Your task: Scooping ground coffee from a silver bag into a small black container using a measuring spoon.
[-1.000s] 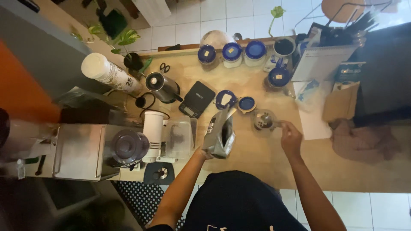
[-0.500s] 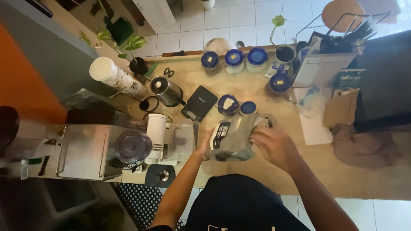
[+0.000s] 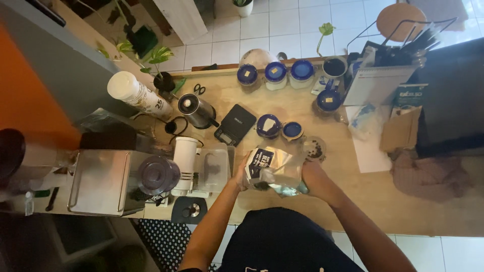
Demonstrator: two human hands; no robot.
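Both my hands hold a shiny silver bag (image 3: 275, 171) with a dark label, just above the near part of the wooden counter (image 3: 353, 201). My left hand (image 3: 241, 171) grips the bag's left side. My right hand (image 3: 310, 174) holds its right side from below. Just beyond the bag stands a small clear glass cup (image 3: 313, 148) with dark bits inside, next to two blue-lidded jars (image 3: 268, 126). A black flat scale (image 3: 235, 124) lies to their left.
Several more blue-lidded jars (image 3: 275, 74) line the far edge. A metal kettle (image 3: 195, 109), a white grinder (image 3: 184, 158) and a steel machine (image 3: 103, 181) stand at left. A white roll (image 3: 136, 93), scissors (image 3: 199, 89), papers (image 3: 368, 146) and a cardboard box (image 3: 401, 132) lie around.
My right hand left the glass cup and came onto the bag. The bag tipped from upright in my left hand to lying flatter between both hands.
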